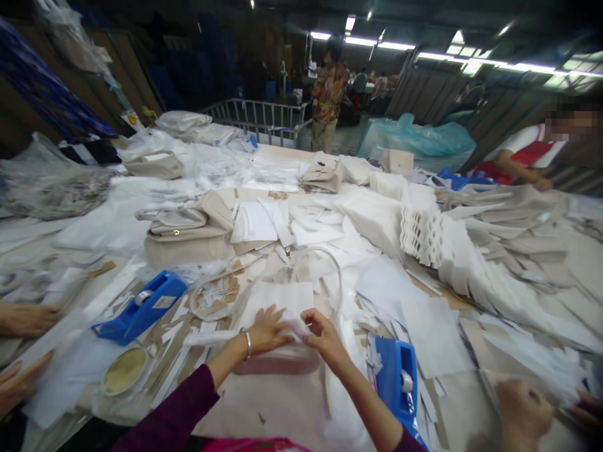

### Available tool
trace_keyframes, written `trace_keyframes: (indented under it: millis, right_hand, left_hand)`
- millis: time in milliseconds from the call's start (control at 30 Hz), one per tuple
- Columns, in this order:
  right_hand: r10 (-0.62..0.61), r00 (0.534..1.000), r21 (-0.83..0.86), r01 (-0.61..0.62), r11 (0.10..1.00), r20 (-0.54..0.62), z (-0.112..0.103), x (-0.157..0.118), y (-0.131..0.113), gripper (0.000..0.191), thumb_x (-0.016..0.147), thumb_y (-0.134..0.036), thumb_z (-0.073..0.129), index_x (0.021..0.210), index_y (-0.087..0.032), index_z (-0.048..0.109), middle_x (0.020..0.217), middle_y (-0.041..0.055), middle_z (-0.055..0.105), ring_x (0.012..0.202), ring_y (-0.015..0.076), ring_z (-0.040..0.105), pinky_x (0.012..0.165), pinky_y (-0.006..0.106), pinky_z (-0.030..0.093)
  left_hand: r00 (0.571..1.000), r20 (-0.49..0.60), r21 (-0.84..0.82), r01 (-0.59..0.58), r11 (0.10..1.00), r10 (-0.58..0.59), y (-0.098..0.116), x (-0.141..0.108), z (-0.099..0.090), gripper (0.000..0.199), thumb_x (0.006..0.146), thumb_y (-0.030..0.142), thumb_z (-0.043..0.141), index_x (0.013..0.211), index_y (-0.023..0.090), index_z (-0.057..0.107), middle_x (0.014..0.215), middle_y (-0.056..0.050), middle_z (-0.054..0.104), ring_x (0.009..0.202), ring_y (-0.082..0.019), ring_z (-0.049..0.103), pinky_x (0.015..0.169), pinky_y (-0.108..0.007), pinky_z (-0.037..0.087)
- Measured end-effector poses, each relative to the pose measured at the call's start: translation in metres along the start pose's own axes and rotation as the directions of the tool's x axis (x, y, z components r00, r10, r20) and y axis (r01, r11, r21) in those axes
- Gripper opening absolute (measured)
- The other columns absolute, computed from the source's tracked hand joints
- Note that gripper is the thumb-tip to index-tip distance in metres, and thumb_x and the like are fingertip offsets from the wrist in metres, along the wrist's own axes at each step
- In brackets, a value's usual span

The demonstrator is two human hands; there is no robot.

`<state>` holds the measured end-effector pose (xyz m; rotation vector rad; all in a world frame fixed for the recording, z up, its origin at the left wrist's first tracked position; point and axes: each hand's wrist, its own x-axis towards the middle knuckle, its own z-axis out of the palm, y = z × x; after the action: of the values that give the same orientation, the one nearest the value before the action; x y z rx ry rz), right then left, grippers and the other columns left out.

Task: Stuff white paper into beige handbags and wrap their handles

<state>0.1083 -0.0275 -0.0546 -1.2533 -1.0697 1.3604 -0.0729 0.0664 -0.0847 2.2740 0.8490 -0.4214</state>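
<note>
A wide worktable [264,411] spreads around the handbag [282,365], strewn with paper scraps and brown strips. Left of the handbag lie a blue tape dispenser [144,307] and a round container [125,371] with a yellowish middle; a second blue dispenser [389,364] sits to its right. Beyond the handbag, leftward, stands a beige flap bag [188,248]; beyond it, rightward, runs a row of white padding sheets [421,232] with wavy edges. Co-workers' hands show well to either side of it. Far behind it, in a dim hall lit by strip lights [379,44], are a metal railing [264,116], a person in a patterned top [326,94] and a heap of turquoise plastic [419,141].

The handbag lies on the table directly before the wearer, between the forearms. It is pinkish beige and smooth along its near side, with a slim curved handle [338,276] arching up at its far side. A white sheet [282,298] covers much of its top. The left hand [266,329] presses on this sheet, fingers spread; the right hand [325,339] pinches a fold of it between thumb and fingers.

The left dispenser bears a pale label [164,302], its print too small to read.
</note>
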Motion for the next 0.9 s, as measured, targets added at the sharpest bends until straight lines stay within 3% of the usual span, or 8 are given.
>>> trace_keyframes:
  millis: [200, 300, 367, 467, 533, 700, 800, 900]
  right_hand:
    - [-0.075, 0.926, -0.342, -0.060, 0.938, -0.370, -0.043, 0.045, 0.043, 0.035, 0.073, -0.032, 0.055, 0.106, -0.023, 0.055, 0.103, 0.0071, 0.055, 0.091, 0.0221, 0.053, 0.077, 0.036, 0.045]
    - [-0.197, 0.783, -0.569, -0.230, 0.789, -0.590, -0.085, 0.059, 0.053, 0.040, 0.074, -0.033, 0.052, 0.110, -0.016, 0.052, 0.111, 0.0139, 0.050, 0.101, 0.0256, 0.050, 0.085, 0.038, 0.042]
    - [-0.155, 0.733, -0.615, -0.414, 0.671, -0.663, -0.108, 0.068, 0.059, 0.040, 0.069, -0.032, 0.057, 0.104, -0.012, 0.054, 0.109, 0.0177, 0.052, 0.104, 0.0292, 0.049, 0.086, 0.039, 0.040]
    - [0.018, 0.790, -0.621, -0.495, 0.607, -0.613, -0.130, 0.079, 0.068, 0.017, 0.066, -0.025, 0.055, 0.080, -0.015, 0.056, 0.088, 0.0128, 0.061, 0.088, 0.0260, 0.057, 0.078, 0.034, 0.042]
    - [0.034, 0.818, -0.603, -0.451, 0.658, -0.575, -0.135, 0.083, 0.071, 0.010, 0.069, -0.019, 0.045, 0.075, -0.017, 0.053, 0.079, 0.0074, 0.062, 0.079, 0.0208, 0.059, 0.074, 0.030, 0.042]
    - [-0.079, 0.830, -0.518, -0.268, 0.812, -0.552, -0.134, 0.087, 0.060, 0.026, 0.076, -0.028, 0.043, 0.100, -0.018, 0.046, 0.099, 0.0088, 0.063, 0.082, 0.0188, 0.062, 0.072, 0.029, 0.043]
    - [-0.018, 0.816, -0.634, -0.435, 0.639, -0.578, -0.127, 0.094, 0.052, 0.048, 0.071, -0.037, 0.057, 0.110, -0.013, 0.043, 0.107, 0.0156, 0.059, 0.093, 0.0224, 0.059, 0.075, 0.029, 0.042]
    - [0.138, 0.823, -0.683, -0.539, 0.492, -0.551, -0.117, 0.103, 0.047, 0.029, 0.073, -0.031, 0.055, 0.097, -0.014, 0.051, 0.096, 0.0131, 0.062, 0.091, 0.0223, 0.059, 0.071, 0.028, 0.041]
  left_hand:
    - [0.998, 0.039, 0.017, -0.056, 0.998, 0.055, -0.008, -0.006, -0.011, 0.071, 0.074, 0.074, 0.035, 0.137, 0.039, 0.030, 0.151, -0.007, 0.020, 0.137, -0.038, 0.011, 0.105, -0.064, 0.011]
    - [0.998, 0.040, -0.003, -0.048, 0.999, 0.048, -0.007, -0.005, -0.012, 0.069, 0.076, 0.071, 0.036, 0.136, 0.037, 0.033, 0.151, -0.007, 0.021, 0.138, -0.036, 0.012, 0.106, -0.061, 0.011]
    - [0.999, 0.026, -0.017, -0.042, 0.999, 0.042, -0.007, -0.004, -0.011, 0.061, 0.081, 0.066, 0.032, 0.134, 0.036, 0.037, 0.150, -0.006, 0.025, 0.137, -0.034, 0.015, 0.106, -0.061, 0.012]
    - [0.999, -0.025, -0.034, -0.045, 0.998, 0.044, -0.009, -0.001, -0.009, 0.051, 0.088, 0.057, 0.025, 0.130, 0.034, 0.042, 0.146, -0.007, 0.034, 0.135, -0.031, 0.023, 0.105, -0.060, 0.017]
    - [0.994, -0.097, -0.031, -0.050, 0.998, 0.047, -0.009, 0.000, -0.010, 0.048, 0.090, 0.052, 0.028, 0.128, 0.028, 0.046, 0.142, -0.010, 0.039, 0.132, -0.030, 0.028, 0.105, -0.058, 0.021]
    - [0.903, -0.412, -0.086, -0.172, 0.981, 0.122, 0.012, 0.005, -0.018, 0.038, 0.086, 0.030, 0.047, 0.122, 0.019, 0.052, 0.134, -0.014, 0.047, 0.124, -0.025, 0.039, 0.104, -0.047, 0.031]
    - [0.817, -0.557, -0.218, -0.316, 0.923, 0.149, 0.039, 0.014, -0.019, 0.033, 0.086, 0.023, 0.045, 0.116, 0.020, 0.056, 0.125, -0.011, 0.054, 0.118, -0.021, 0.046, 0.102, -0.043, 0.036]
    - [0.785, -0.605, -0.334, -0.400, 0.853, 0.131, 0.062, 0.025, -0.014, 0.029, 0.084, 0.020, 0.046, 0.108, 0.020, 0.061, 0.114, -0.010, 0.059, 0.110, -0.019, 0.051, 0.099, -0.040, 0.040]
